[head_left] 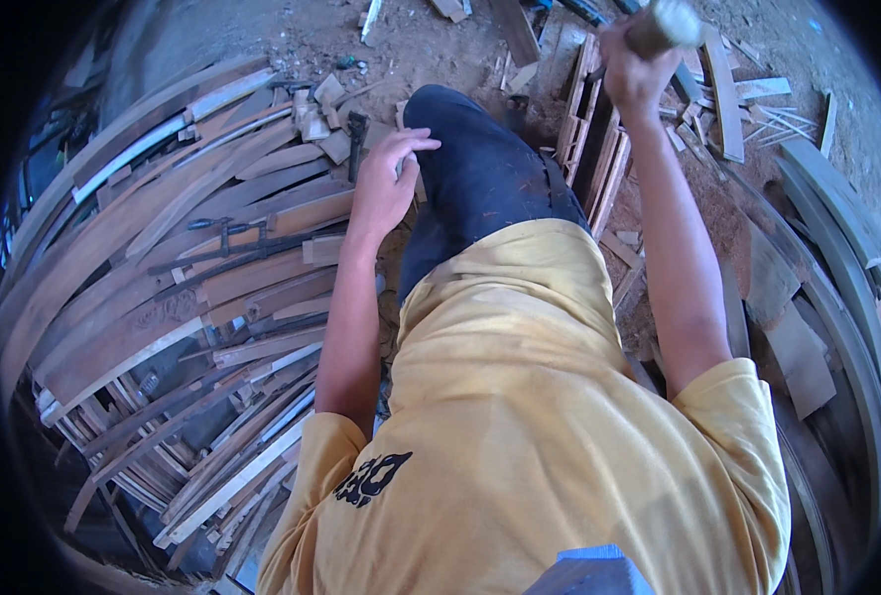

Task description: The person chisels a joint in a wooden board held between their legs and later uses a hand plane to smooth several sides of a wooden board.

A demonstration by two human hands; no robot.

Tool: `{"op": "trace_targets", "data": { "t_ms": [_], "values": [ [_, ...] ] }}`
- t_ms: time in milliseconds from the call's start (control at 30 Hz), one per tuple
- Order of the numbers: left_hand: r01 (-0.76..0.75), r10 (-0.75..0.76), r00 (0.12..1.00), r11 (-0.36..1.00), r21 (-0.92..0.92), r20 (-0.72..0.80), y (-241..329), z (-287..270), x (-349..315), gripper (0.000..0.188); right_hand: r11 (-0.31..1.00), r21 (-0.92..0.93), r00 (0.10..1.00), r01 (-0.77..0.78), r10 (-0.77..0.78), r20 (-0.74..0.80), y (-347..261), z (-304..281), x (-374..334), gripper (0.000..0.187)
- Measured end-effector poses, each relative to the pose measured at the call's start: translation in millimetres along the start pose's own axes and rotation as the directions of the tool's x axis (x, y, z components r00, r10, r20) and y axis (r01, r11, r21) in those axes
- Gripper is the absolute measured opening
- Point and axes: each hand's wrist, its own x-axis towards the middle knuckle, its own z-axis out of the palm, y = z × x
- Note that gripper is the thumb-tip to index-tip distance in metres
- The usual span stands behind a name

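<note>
Boards (163, 322) lie heaped well to the left of the left grip, with a dark bar clamp (225, 238) among them, nearer that grip. The left grip (391, 177) is loose and holds nothing that shows; its fingertips are at the dark trousers (480, 164), though whether they touch cannot be told. Between the two grips and a little below the right one are narrow wooden slats (611, 178). The right grip (639, 74) is closed around a mallet-like tool (671, 25), whose pale round end points up toward the camera. Just right of that grip lies a brown plank (724, 99); farther right, grey boards (837, 203). As for progress, the tool is already in hand, but it meets no wood in view, and how much remains cannot be judged.
</note>
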Motion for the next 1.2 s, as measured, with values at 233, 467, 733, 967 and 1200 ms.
{"op": "trace_targets", "data": {
  "t_ms": [233,467,733,967,1200],
  "values": [
    [-0.046,0.051,0.988,0.998,0.037,-0.146,-6.7,-5.0,-24.9,0.034,0.989,-0.116,0.989,-0.086,0.1,0.114,-7.3,-11.2,-55.8,0.011],
    [-0.113,0.106,0.974,0.993,-0.024,-0.199,5.8,3.2,-31.3,0.033,0.739,-0.376,0.818,-0.559,0.566,-0.103,81.2,13.9,77.0,0.017],
    [-0.035,0.039,0.944,0.999,0.019,-0.328,-6.7,-13.6,-54.5,0.033,0.744,-0.174,0.757,-0.645,0.653,-0.011,-53.5,24.6,75.6,0.021],
    [-0.333,0.342,0.932,0.939,0.084,-0.12,67.3,33.2,24.1,0.034,0.855,0.134,0.846,-0.501,0.516,-0.131,-49.5,-108.6,73.5,0.011],
    [-0.676,0.592,0.732,0.571,0.466,0.336,78.9,156.0,113.2,0.061,0.847,0.226,0.831,-0.481,0.522,-0.19,-91.6,-142.6,-6.4,0.015]
  ]
}}
